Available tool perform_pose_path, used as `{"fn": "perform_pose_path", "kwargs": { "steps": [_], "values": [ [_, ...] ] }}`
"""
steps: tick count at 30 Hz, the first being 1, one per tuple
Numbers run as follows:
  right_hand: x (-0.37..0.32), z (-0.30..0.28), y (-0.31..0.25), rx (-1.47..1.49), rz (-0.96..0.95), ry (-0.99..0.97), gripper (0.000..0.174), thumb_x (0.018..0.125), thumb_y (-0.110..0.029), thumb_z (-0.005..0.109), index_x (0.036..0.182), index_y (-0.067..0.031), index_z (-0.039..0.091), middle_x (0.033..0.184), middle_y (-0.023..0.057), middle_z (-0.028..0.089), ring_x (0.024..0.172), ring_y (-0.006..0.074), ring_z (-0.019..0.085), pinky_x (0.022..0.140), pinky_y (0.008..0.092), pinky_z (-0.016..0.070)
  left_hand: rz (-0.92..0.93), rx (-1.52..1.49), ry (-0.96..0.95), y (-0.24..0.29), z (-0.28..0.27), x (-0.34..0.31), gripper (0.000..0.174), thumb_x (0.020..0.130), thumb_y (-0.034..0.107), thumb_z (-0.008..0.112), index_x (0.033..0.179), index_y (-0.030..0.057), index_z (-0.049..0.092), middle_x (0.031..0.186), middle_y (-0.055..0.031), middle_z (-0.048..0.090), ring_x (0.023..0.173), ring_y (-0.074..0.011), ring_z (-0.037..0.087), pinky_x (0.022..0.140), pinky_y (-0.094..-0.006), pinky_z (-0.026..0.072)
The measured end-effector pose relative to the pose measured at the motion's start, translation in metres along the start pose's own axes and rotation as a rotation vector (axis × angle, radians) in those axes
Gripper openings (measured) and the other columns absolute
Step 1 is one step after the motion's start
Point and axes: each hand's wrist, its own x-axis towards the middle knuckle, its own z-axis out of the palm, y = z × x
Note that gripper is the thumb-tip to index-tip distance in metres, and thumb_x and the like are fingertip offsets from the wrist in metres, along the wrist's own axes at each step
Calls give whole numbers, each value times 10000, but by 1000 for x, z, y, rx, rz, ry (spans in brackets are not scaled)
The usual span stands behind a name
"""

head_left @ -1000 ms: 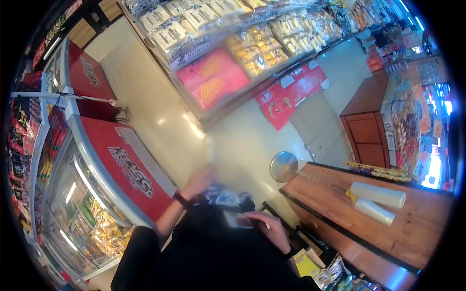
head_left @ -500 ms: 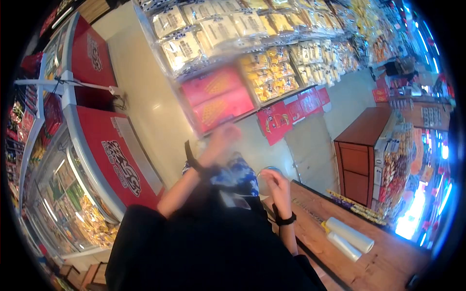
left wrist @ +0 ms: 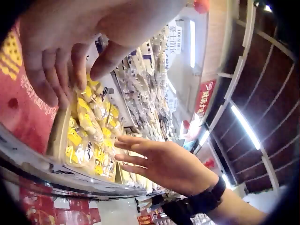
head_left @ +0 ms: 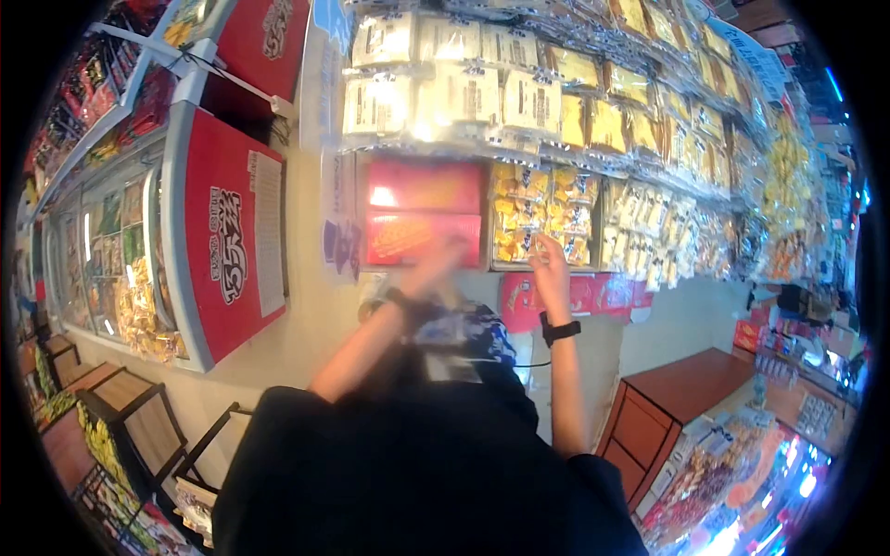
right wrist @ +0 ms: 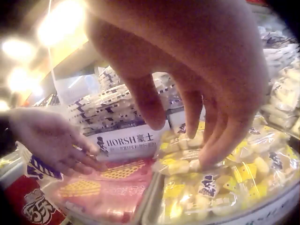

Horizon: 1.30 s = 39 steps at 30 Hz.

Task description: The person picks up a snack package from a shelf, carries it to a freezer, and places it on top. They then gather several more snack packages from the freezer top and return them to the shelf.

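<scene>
In the head view my left hand (head_left: 434,271), blurred by motion, is over the front of the pink-red packs (head_left: 422,236). The left wrist view has its fingers hanging relaxed, holding nothing. My right hand (head_left: 551,269) is at the front of the bin of yellow-wrapped snacks (head_left: 524,199). Seen from the right wrist, this hand (right wrist: 201,79) has loosely bent, spread fingers pointing down over the yellow packets (right wrist: 201,187); whether the fingertips touch them I cannot tell. Nothing shows in its grasp.
Bagged bread (head_left: 459,93) is stacked behind the bins, with white-wrapped snacks (head_left: 644,232) to the right. A red-sided freezer (head_left: 232,232) stands at the left, a brown cabinet (head_left: 649,417) at the lower right. Red cartons (head_left: 579,295) lie beyond the bin's front edge.
The view has turned and come closer to the display; the wooden counter has left it. My right hand has risen from near my body to the yellow snacks, my left hand stays by the pink-red packs.
</scene>
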Motion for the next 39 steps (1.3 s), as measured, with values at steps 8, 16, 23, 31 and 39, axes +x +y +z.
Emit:
{"fn": "perform_pose_path", "kwargs": {
  "steps": [8,16,23,31,39],
  "values": [
    [28,-4,54,-154,-177,-205,555,789,-66,656,1328,-54,524,1488,197,391,1370,350,383,1095,382,354,71,-36,174,-2,84,54,339,900,224,614,1185,41,602,1124,-115,628,995,-203,604,841,-330,496],
    [2,-27,43,136,-89,-333,458,803,-30,630,1254,-78,559,1273,97,575,1076,218,590,817,297,496,39,-159,396,-27,93,38,189,868,62,631,1053,28,624,784,-10,629,616,-86,567,537,-241,462],
    [-2,-4,60,308,32,-504,359,847,-24,580,1206,-23,563,1092,79,652,925,138,614,807,261,483,121,-319,329,-11,67,-33,228,844,13,618,1072,19,625,979,-46,648,889,-130,615,781,-291,525],
    [-10,51,20,527,263,-876,320,866,-108,610,1176,-48,562,951,59,665,848,144,640,777,262,496,130,-216,341,2,31,-143,453,819,-1,608,1270,16,562,864,1,588,809,-95,565,731,-239,476],
    [-55,158,-34,220,90,-1250,280,812,11,599,1089,-33,586,790,35,637,725,124,619,649,238,483,211,-320,598,-74,-14,-267,548,848,44,599,1376,19,453,955,-46,617,874,-134,587,759,-282,495]
  ]
}}
